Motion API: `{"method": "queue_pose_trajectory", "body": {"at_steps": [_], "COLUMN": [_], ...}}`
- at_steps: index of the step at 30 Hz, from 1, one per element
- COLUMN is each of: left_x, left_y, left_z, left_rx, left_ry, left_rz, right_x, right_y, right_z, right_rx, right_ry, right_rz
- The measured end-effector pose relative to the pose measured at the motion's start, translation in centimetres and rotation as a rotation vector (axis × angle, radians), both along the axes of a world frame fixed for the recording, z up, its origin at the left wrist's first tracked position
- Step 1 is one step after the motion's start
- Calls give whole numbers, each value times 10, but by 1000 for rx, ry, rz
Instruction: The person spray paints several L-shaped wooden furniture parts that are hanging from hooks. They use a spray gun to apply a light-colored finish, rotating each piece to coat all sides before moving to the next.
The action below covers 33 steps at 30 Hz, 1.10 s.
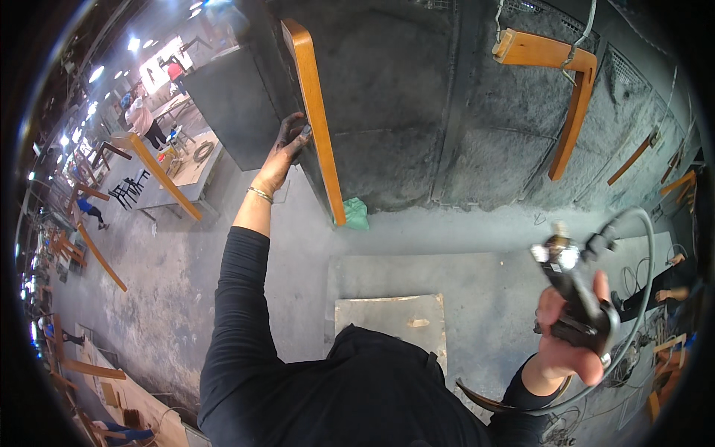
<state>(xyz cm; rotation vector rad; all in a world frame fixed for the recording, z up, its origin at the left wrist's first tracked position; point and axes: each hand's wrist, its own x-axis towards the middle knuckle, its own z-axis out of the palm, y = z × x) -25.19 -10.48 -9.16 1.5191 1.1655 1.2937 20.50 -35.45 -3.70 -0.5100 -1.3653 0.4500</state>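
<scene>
My left hand (285, 149), its fingertips darkened, grips the left edge of a long orange-brown wooden furniture leg (319, 127). The piece hangs nearly upright, with a short bent end at the top; part of my grip is hidden behind it. On the right, my right hand (570, 343) is wrapped round a spray gun (570, 290), blurred by motion. A grey hose (646, 276) loops from the gun past my right wrist. The gun points up and away from me, well apart from the leg.
Another bent wooden leg (573, 112) hangs from wires at the upper right, before a dark stained wall (387, 97). More pieces hang on both sides, including a wooden leg (165, 179). A green bag (356, 214) lies at the wall's foot. People stand beyond a table (167, 195).
</scene>
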Motion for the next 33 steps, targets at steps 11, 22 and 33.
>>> {"method": "queue_pose_trajectory", "body": {"at_steps": [11,22,33], "left_x": [-6,71,130], "left_y": [35,82,79], "left_z": [9,25,40], "left_rx": [111,128,119], "left_ry": [115,-18,-133], "left_rz": [-20,-340,-648], "right_x": [9,23,-31], "right_y": [-8,-48,-46], "right_z": [-49,-3,-4], "right_rx": [-613,33,-12], "right_ry": [-733,-164,-168], "right_rz": [94,-323,-493]}}
